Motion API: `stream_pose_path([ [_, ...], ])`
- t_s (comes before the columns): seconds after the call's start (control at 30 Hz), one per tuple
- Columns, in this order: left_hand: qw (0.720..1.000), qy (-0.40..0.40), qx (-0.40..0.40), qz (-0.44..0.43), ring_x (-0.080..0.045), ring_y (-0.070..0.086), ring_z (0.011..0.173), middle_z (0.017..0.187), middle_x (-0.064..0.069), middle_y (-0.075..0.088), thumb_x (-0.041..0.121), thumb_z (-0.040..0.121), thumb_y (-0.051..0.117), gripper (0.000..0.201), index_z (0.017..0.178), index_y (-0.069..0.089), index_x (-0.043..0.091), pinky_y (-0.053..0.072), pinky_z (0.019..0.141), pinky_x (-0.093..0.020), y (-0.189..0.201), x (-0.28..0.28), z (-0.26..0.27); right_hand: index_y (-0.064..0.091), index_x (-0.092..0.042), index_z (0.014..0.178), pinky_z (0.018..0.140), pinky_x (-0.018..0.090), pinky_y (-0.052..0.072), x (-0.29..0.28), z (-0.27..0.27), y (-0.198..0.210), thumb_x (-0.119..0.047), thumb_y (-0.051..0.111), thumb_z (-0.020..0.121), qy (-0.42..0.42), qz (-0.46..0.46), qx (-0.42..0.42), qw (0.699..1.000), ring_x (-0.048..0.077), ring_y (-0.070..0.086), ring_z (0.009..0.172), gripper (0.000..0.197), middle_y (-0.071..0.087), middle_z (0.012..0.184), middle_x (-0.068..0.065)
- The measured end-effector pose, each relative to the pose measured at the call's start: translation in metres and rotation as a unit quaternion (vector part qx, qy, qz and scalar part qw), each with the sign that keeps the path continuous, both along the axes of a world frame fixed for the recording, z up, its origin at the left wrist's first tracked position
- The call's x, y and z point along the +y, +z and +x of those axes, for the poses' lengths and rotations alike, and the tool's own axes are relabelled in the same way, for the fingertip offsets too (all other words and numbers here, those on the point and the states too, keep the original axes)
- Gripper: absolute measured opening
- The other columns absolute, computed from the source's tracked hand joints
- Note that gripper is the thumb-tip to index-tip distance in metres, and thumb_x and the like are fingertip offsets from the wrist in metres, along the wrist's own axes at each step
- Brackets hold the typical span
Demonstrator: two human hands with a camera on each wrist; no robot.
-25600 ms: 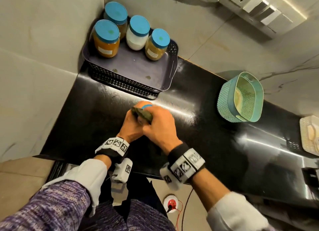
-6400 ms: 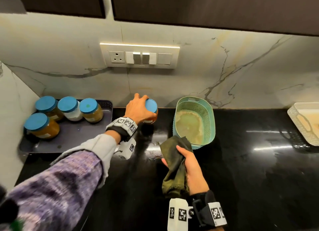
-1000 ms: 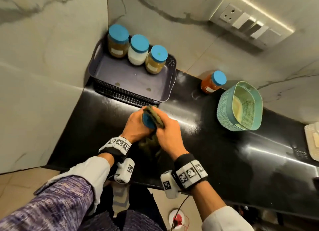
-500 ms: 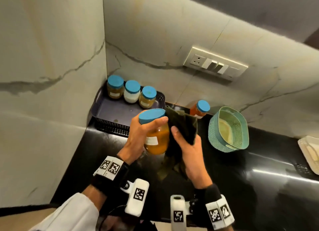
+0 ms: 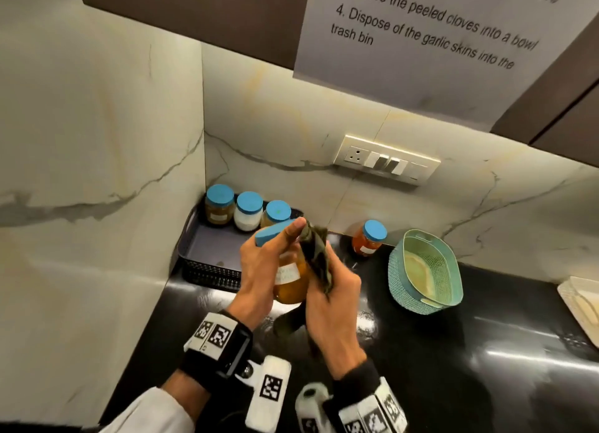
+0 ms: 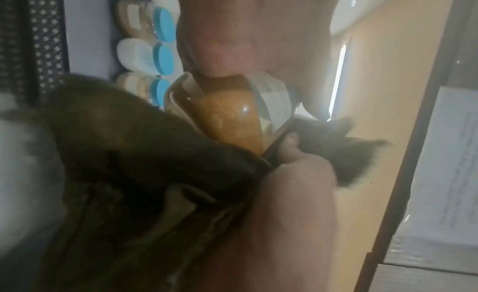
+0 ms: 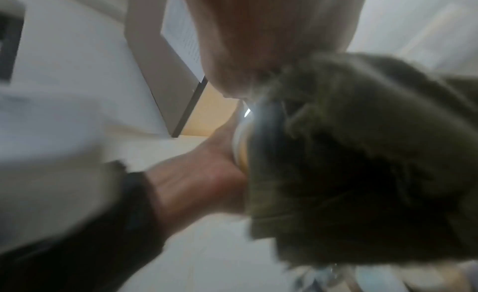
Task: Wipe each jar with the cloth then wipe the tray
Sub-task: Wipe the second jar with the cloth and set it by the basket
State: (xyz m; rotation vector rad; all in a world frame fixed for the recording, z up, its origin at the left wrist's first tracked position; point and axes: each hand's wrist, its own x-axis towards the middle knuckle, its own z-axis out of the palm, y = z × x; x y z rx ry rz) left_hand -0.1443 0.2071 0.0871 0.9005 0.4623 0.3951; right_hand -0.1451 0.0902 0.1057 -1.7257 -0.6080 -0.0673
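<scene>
- Nearest, the left hand point(image 5: 259, 270) is wrapped round an orange-filled jar point(image 5: 290, 278), lifted clear of the black surface point(image 5: 453, 368) and tilted; its grip is closed on the glass, with the forefinger laid along the blue lid point(image 5: 270, 235); the thumb is pressed to the glass in the left wrist view.
- The dark green cloth point(image 5: 316, 261) is bunched in the right hand point(image 5: 330, 306), whose grip is curled round it and pressed against the jar's right side; a loose tail is left hanging below.
- A slip is judged the main risk; the jar is held in one hand only, and a hard rub from the cloth could push it out of that hold and onto the surface.
- The hanging tail could be dragged across the surface; whether that is wet cannot be told.
- Further right, a teal basket point(image 5: 395, 277) is seen on the surface.
- Behind it, a red-filled jar point(image 5: 368, 240) stands apart from the tray.
- Farthest, three jars point(image 5: 248, 210) are lined along the back of the dark tray point(image 5: 210, 272) in the corner; by this count most jars and the tray are judged unwiped.
</scene>
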Motion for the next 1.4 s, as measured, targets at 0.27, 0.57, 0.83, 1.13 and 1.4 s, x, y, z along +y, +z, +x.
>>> stream_pose_path([
  [0.27,0.999,0.002,-0.014,-0.034,-0.028,0.073,0.084,0.094,-0.017,0.076,0.042,0.066,0.088,0.066,0.108,0.073,-0.006,0.063,0.076,-0.038,0.011,0.002,0.003,0.067,-0.01,0.123,0.084,0.03,0.059,0.002,-0.009,0.005,0.01,0.054,0.096,0.005,0.022,-0.008,1.0,0.018,0.071,0.095,0.036,0.072,0.101,0.0],
  [0.57,1.0,0.002,-0.008,0.001,-0.024,0.074,0.083,0.097,-0.016,0.079,0.049,0.062,0.084,0.072,0.111,0.074,-0.003,0.061,0.068,-0.028,0.004,0.004,-0.005,0.068,-0.012,0.124,0.093,0.032,0.058,0.003,-0.006,-0.001,0.004,0.052,0.101,0.015,0.066,0.052,0.996,0.017,0.071,0.106,0.033,0.075,0.108,-0.003],
  [0.83,1.0,0.007,-0.013,0.005,-0.023,0.076,0.086,0.1,-0.017,0.078,0.041,0.066,0.086,0.066,0.115,0.074,-0.003,0.062,0.073,-0.028,0.004,-0.002,-0.003,0.069,-0.012,0.12,0.093,0.04,0.058,0.004,0.005,-0.006,-0.008,0.053,0.104,-0.009,0.077,0.093,0.993,0.021,0.071,0.105,0.023,0.075,0.107,0.001],
  [1.13,0.998,-0.013,0.038,0.053,-0.019,0.075,0.104,0.114,-0.003,0.076,0.048,0.073,0.088,0.065,0.127,0.064,0.019,0.06,0.083,-0.034,0.002,-0.004,-0.003,0.073,-0.021,0.109,0.081,0.032,0.06,0.005,0.041,-0.004,-0.017,0.054,0.105,-0.005,0.122,0.263,0.957,0.02,0.075,0.096,0.02,0.079,0.101,0.002],
  [1.4,0.989,-0.107,0.026,0.097,-0.017,0.076,0.091,0.098,0.002,0.081,0.042,0.068,0.089,0.046,0.109,0.075,0.025,0.06,0.074,-0.03,0.008,0.013,-0.007,0.073,-0.024,0.109,0.072,0.028,0.062,0.006,0.041,0.005,-0.02,0.056,0.103,-0.009,0.152,0.329,0.932,0.019,0.077,0.093,0.018,0.08,0.1,0.001],
])
